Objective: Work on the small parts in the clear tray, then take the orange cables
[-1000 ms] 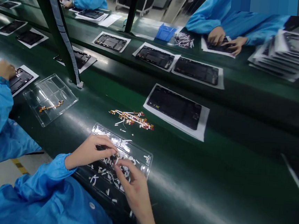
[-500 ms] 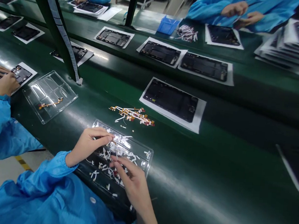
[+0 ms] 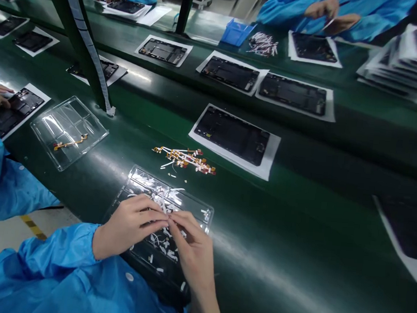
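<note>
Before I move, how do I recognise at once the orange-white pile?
On the green table, find the clear tray strewn with white scraps. Beyond its far edge lies the strip pile. It shows orange, unlike the pale pile beside the blue box.

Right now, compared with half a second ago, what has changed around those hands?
The left hand has moved down and right in the picture, and its fingertips now meet the right hand's; whether they grip anything is hidden. The dark device panel beyond the flex cable pile has slid left. The pile and the clear tray beneath the hands stayed put.
</note>
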The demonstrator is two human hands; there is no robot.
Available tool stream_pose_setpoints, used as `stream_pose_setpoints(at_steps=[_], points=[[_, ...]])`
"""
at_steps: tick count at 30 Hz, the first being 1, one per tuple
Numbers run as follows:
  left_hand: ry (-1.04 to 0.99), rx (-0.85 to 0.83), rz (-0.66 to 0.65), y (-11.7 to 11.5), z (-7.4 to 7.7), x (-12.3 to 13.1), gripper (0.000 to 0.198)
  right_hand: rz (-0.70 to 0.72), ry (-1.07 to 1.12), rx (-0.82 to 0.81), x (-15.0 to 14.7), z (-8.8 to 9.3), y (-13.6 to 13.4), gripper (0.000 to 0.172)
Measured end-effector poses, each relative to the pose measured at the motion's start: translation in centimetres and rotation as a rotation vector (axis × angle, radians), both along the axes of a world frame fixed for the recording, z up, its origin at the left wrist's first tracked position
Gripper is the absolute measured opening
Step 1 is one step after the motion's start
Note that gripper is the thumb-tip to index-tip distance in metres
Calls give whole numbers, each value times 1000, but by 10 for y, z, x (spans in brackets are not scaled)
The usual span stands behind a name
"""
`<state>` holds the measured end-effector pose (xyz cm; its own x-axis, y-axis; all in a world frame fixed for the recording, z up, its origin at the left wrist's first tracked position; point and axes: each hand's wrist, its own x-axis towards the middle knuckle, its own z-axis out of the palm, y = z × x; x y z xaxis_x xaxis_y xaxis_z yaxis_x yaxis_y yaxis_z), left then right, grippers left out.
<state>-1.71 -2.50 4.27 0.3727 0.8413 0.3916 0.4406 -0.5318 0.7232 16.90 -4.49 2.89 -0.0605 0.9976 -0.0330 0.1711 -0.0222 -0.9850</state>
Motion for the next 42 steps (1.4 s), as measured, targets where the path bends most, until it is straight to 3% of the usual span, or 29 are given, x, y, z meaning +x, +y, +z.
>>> stream_pose_setpoints(at_steps=[11,19,25,33,37,42], points=[[105,88,18,2,-7,-5,14,80,-40,33,-6,9,-5,20],[39,3,14,3,-10,-2,15,105,-85,75,-5,5,-9,22],[39,43,52,2,-7,-4,10,89,-102,82,-4,7,-10,21],[172,-1,59,3,-15,-3,10,87,-64,77,-5,5,-9,17],[223,-109,102,16,-15,-16,11,60,56,-16,17,15,-10,20],[230,-235,171,33,-8,-38,9,-120,-15,40,67,32,-20,40]])
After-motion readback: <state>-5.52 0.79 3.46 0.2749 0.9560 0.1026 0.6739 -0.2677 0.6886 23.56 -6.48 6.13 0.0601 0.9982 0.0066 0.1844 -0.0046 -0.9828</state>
